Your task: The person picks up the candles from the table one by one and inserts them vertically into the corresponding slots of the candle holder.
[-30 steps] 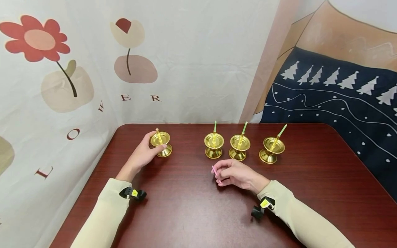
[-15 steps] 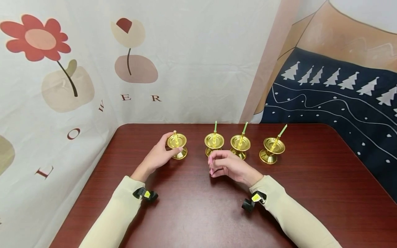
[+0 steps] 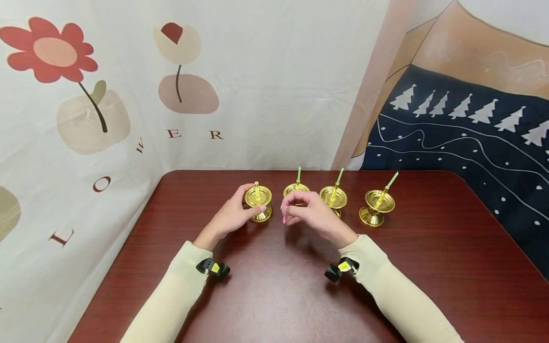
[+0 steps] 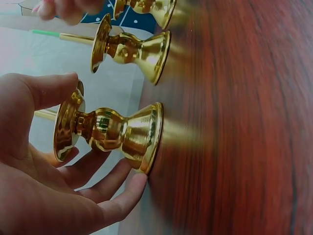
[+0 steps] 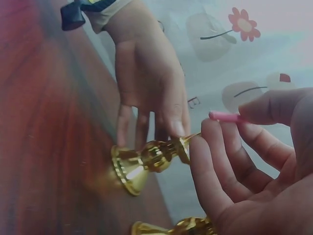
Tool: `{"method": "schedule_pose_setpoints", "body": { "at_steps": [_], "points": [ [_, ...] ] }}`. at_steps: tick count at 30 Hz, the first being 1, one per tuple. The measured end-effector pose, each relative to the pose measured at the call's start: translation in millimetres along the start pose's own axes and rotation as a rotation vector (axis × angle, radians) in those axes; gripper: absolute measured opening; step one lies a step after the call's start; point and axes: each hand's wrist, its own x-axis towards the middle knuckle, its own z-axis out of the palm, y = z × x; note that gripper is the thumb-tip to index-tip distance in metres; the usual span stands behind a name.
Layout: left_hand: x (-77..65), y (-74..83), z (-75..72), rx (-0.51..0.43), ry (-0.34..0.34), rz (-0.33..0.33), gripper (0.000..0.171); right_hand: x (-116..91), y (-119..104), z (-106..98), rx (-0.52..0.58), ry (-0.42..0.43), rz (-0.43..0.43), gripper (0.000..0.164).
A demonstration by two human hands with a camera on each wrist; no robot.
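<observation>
On the left of the row stands a gold candle holder point(image 3: 262, 214) with a bare stem, upright on the table. My left hand point(image 3: 233, 215) grips it: the thumb lies on the dish rim and the fingers curl round the far side, one fingertip at the base point(image 4: 142, 159). Between thumb and fingertips my right hand point(image 3: 316, 215) pinches a slim pink candle point(image 5: 225, 116), just right of this holder and apart from it. Part of the candle is hidden by the fingers. Behind the right hand, a second holder point(image 3: 296, 187) carries a green candle point(image 3: 299, 174) and is partly covered.
Two more gold holders, one point(image 3: 338, 196) partly behind the right hand and one point(image 3: 372, 216) farther right, each bear a green candle. All stand toward the back of the dark red wooden table point(image 3: 274, 305). Printed cloth point(image 3: 274, 95) hangs behind its back edge.
My left hand has slid the gold holder rightward, closer to the other holders. My right hand has moved left and farther back with the pink candle, and now partly covers the second holder.
</observation>
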Motion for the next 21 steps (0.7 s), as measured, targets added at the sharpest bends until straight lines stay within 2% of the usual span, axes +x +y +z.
{"method": "schedule_pose_setpoints", "body": {
  "at_steps": [4,8,15,21],
  "points": [
    [2.0,3.2,4.1,-0.009,-0.004,0.005,0.076,10,-5,1,-0.072,0.05,-0.067,0.005],
    [3.2,6.1,6.6,-0.018,-0.01,0.006,0.076,19,-6,5,-0.16,0.101,-0.128,0.011],
    [3.2,7.9,8.1,-0.047,-0.017,0.001,0.077,34,-8,16,-0.425,0.253,-0.263,0.007],
    [6.2,4.0,10.4,-0.074,-0.014,-0.007,0.073,49,-13,22,-0.512,0.352,-0.351,0.007]
  ]
}}
